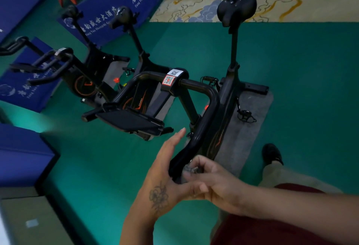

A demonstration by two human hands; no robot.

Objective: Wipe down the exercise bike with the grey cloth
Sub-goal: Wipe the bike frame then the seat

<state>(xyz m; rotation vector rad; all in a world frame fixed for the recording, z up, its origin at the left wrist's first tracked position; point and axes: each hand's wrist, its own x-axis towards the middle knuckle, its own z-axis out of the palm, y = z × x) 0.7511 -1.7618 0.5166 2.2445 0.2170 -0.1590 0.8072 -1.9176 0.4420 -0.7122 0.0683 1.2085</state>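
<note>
The black exercise bike (223, 97) with orange lines on its frame stands on a grey mat, directly in front of both hands, and the near end of its curved black handlebar (196, 139) comes down between them. The left hand (165, 169) has straight fingers that point up along the left side of this bar end; it seems to touch the bar with the palm, but I cannot say this for sure. The right hand (209, 178) is curled around the tip of the bar, and between its fingers a small bit of grey cloth (191, 168) is visible, pressed on the bar end; most of the cloth is hidden inside the hand. So the wiping is at the handlebar grip now. The pictures do not show which parts are already clean. In my judgement much is left: the middle clamp with the sticker, the black tablet holder just beyond the left fingertips, the frame, the pedals, and the black padded saddle (236, 9) on its post, far beyond the right hand.
</note>
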